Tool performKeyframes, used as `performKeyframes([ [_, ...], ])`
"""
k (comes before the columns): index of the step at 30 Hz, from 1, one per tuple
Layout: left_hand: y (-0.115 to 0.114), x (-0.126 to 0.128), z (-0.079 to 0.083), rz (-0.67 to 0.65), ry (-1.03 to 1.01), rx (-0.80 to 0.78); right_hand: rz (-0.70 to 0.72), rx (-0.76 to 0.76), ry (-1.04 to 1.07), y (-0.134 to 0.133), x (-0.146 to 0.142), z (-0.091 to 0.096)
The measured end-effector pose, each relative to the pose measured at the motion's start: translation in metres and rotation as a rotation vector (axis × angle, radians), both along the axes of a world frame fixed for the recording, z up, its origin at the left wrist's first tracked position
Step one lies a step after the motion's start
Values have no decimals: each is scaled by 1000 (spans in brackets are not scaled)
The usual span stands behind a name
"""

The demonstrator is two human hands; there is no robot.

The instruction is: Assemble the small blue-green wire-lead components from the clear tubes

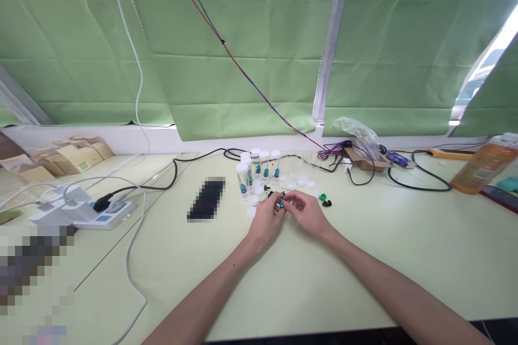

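My left hand [267,216] and my right hand [306,211] meet over the pale green table [364,248], fingers pinched together on a small blue part [280,204]. Just beyond them stand several clear vials [259,167] with blue pieces inside, and several loose white caps [301,182] lie around them. A green piece [322,197] and a small black piece [327,204] rest to the right of my right hand.
A black phone [207,199] lies left of the hands. A white power strip [103,214] with cables sits far left. A cardboard tray [366,160], plastic bag, wires and an orange bottle [483,164] line the back right. Green blinds hang behind.
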State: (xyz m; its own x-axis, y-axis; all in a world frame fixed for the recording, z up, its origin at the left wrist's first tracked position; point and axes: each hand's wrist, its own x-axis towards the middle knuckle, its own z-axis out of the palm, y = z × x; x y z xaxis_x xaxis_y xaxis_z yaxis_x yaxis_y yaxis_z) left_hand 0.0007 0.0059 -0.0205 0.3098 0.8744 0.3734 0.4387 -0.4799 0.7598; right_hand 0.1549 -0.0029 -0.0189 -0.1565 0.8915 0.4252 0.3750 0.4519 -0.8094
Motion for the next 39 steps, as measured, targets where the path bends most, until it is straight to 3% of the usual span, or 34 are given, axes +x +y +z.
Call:
performKeyframes([
  [9,3,2,4,40,-53,-79,-42,57,28,2,9,1],
  [15,4,1,5,87,-195,-125,-199,73,71,16,26,-6],
  [22,10,4,5,131,-376,-224,-338,154,-85,26,40,-9],
  [39,17,-1,-1,147,-474,-216,-254,92,-323,28,40,-18],
])
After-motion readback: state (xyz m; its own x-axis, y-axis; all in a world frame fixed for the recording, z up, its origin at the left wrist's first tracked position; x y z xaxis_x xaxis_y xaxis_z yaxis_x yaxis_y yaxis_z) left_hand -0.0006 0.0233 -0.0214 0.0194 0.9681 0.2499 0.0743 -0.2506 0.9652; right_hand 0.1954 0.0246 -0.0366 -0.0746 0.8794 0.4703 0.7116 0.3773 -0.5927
